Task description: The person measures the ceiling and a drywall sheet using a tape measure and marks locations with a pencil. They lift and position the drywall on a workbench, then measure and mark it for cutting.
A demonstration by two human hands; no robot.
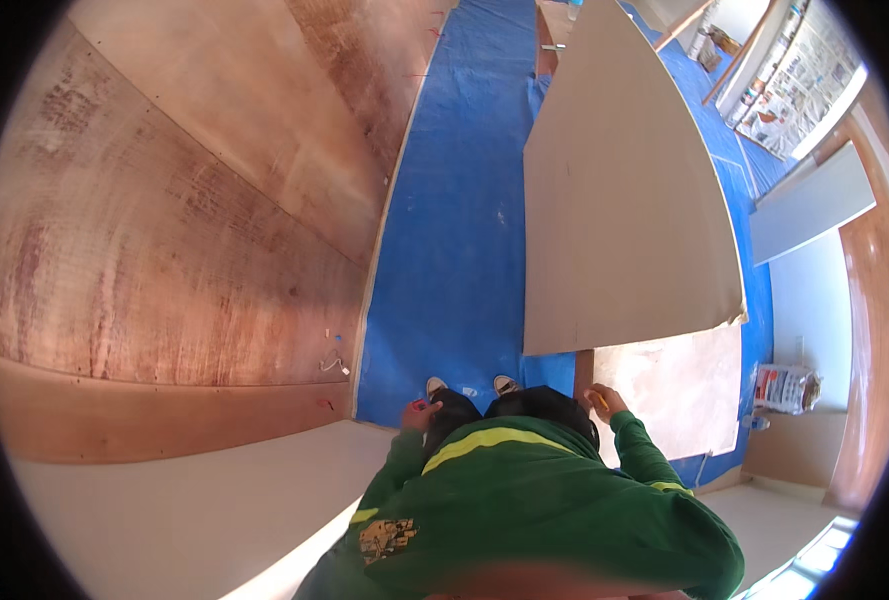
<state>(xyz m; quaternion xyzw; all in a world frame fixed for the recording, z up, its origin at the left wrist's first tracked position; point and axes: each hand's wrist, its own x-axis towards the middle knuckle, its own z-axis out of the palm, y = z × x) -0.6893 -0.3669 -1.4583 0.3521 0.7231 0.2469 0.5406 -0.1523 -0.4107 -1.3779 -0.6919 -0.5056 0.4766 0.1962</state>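
My left hand (416, 418) hangs beside my left thigh, its fingers closed round a small red and dark object (419, 405) whose kind is too small to make out. On the other side, my right hand (612, 399) is closed on a thin yellow stick (600, 400) that looks like a pencil. That hand is over the near left corner of a pale, smeared work surface (674, 385). Just beyond it lies a large whitish board (629, 210), raised above the floor, its near right corner slightly ragged.
Blue sheeting (449, 230) covers the floor under my feet. Plywood panels (184, 240) line the left side, with a loose white wire (334, 364) near their lower edge. At right are a printed bag (786, 388), a bottle (754, 422) and a smaller pale board (812, 205).
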